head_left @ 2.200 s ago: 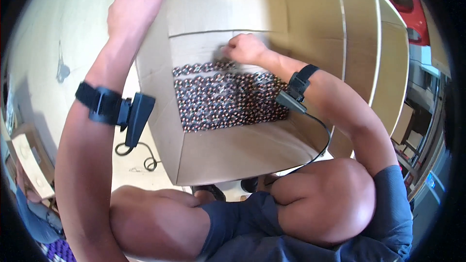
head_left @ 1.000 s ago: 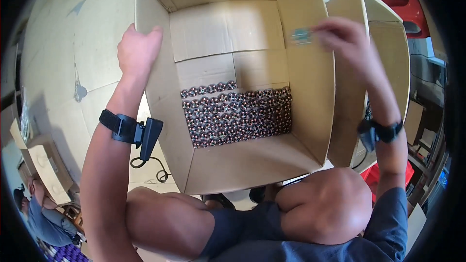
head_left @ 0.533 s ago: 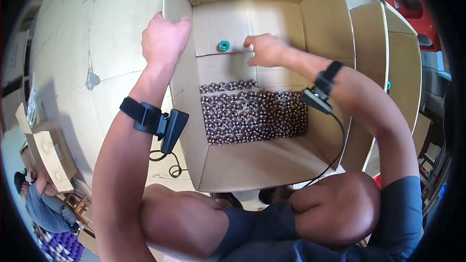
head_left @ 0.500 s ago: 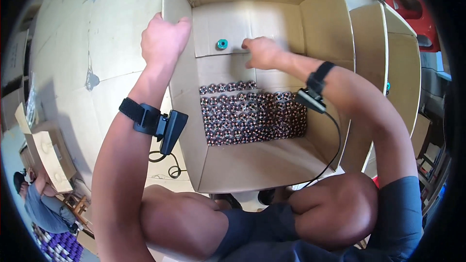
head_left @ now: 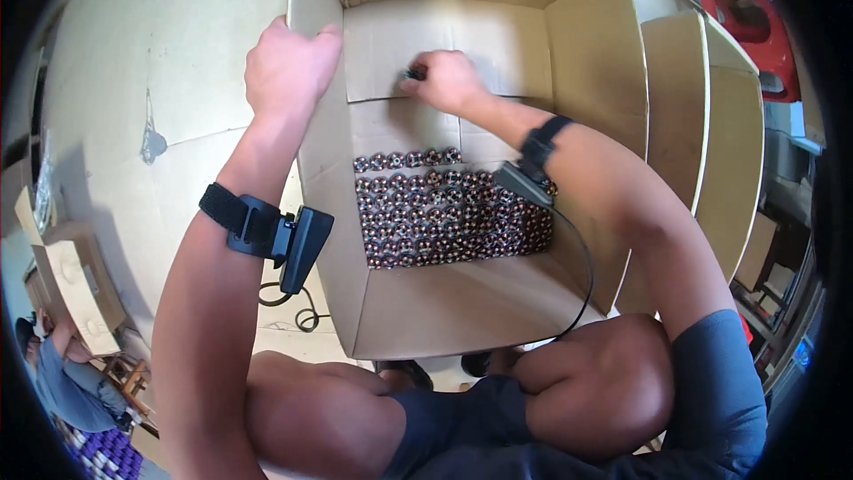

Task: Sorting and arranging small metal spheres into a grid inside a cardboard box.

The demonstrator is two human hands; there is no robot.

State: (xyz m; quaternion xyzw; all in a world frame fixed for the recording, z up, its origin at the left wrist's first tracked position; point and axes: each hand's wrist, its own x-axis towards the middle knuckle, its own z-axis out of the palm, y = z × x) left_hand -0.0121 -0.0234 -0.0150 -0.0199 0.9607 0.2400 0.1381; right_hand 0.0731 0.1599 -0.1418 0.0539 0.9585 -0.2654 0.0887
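A large open cardboard box (head_left: 444,307) stands in front of me. My left hand (head_left: 291,62) is closed over the top edge of its left wall. Inside, my right hand (head_left: 447,82) pinches a small green ring-shaped part (head_left: 414,75) over the far portion of the bottom; the fingers partly cover it. Rows of small round parts with copper-coloured windings, like motor stators (head_left: 444,218), fill the near portion of the box. A shorter row (head_left: 407,160) lies just beyond them, on the left.
More open cardboard boxes (head_left: 673,71) stand against the right side. A red plastic stool (head_left: 755,36) is at the far right. Cables run from the black devices strapped to my wrists (head_left: 306,249). At the lower left a person (head_left: 75,373) sits beside a small carton (head_left: 80,284).
My right hand has moved left and closed on the green part, which lay uncovered on the bottom. The left hand keeps its hold on the box wall. The view has shifted slightly.
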